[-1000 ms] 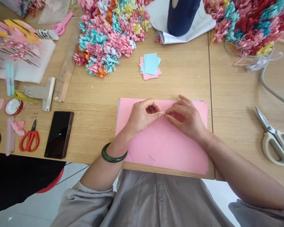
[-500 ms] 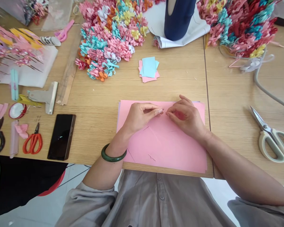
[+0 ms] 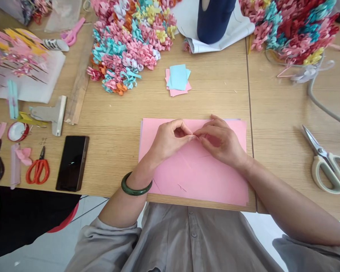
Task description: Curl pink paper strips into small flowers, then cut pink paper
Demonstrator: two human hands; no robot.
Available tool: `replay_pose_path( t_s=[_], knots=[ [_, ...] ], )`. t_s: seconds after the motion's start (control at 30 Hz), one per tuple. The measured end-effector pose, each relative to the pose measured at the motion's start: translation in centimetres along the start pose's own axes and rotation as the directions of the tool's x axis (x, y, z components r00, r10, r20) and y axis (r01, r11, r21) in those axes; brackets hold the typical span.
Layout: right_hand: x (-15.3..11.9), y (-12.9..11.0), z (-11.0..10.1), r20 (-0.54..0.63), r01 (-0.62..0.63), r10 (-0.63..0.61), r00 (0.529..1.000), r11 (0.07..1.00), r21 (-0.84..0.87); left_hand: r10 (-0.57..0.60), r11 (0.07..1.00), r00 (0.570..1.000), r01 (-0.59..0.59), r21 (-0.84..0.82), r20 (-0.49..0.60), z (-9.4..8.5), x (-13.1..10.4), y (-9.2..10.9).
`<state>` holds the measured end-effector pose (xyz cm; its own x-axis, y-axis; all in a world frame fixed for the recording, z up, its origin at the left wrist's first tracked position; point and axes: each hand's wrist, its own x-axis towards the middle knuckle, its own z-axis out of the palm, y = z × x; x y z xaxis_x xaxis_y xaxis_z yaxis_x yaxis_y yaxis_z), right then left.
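My left hand (image 3: 171, 139) and my right hand (image 3: 219, 139) meet fingertip to fingertip above pink paper sheets (image 3: 198, 177) lying at the table's front edge. Each hand is closed in a pinch of thumb and forefinger. Whatever sits between the fingertips is too small and too covered to name. A few thin pink slivers (image 3: 181, 187) rest on the top sheet. A green bangle (image 3: 136, 189) circles my left wrist. Beyond the sheets lies a small pile of light-blue and pink paper squares (image 3: 178, 78).
Heaps of curled paper flowers (image 3: 130, 45) cover the back, beside a dark blue cup (image 3: 215, 22). On the left are a phone (image 3: 73, 162), red-handled scissors (image 3: 38, 170) and a metal clip (image 3: 55, 113). Large scissors (image 3: 325, 160) lie at right, near a grey cable (image 3: 325, 107).
My hands have come together, so the fingertips that were slightly apart now touch. The view has shifted a little; the sheets and the things around stay put.
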<state>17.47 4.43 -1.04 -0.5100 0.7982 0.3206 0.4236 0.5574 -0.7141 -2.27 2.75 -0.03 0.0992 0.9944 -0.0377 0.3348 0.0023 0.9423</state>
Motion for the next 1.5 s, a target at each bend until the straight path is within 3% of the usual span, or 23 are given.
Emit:
replay_pose_path(
  t_s=[0.27, 0.47, 0.57, 0.97, 1.2, 1.5],
  knots=[
    [0.0, 0.3, 0.2, -0.026, -0.017, 0.017, 1.0, 1.0, -0.015, -0.019, 0.996, 1.0, 0.018, -0.09, -0.002, -0.1, 0.1, 0.4],
    [0.2, -0.1, -0.3, -0.079, -0.103, 0.103, 0.992, 0.995, 0.009, -0.089, 0.975, 0.988, 0.112, -0.191, 0.122, -0.8, 0.1, 0.7],
    [0.3, -0.1, -0.3, -0.084, -0.105, 0.105, 0.991, 0.994, 0.008, -0.043, 0.985, 0.986, 0.069, -0.16, 0.16, -1.1, 0.1, 0.8],
    [0.1, 0.3, 0.1, -0.063, -0.022, 0.021, 0.998, 0.999, -0.027, 0.004, 0.999, 1.0, -0.003, -0.037, 0.015, 0.3, 0.0, 0.4],
    [0.0, 0.3, 0.2, -0.061, -0.003, 0.001, 0.998, 1.0, -0.031, 0.0, 0.993, 1.0, -0.001, -0.121, -0.01, 0.5, 0.0, 0.1],
    [0.0, 0.0, 0.1, -0.037, -0.067, 0.069, 0.997, 0.997, 0.047, 0.021, 0.99, 0.999, -0.025, -0.142, -0.026, 0.8, -0.1, -0.1]
  ],
)
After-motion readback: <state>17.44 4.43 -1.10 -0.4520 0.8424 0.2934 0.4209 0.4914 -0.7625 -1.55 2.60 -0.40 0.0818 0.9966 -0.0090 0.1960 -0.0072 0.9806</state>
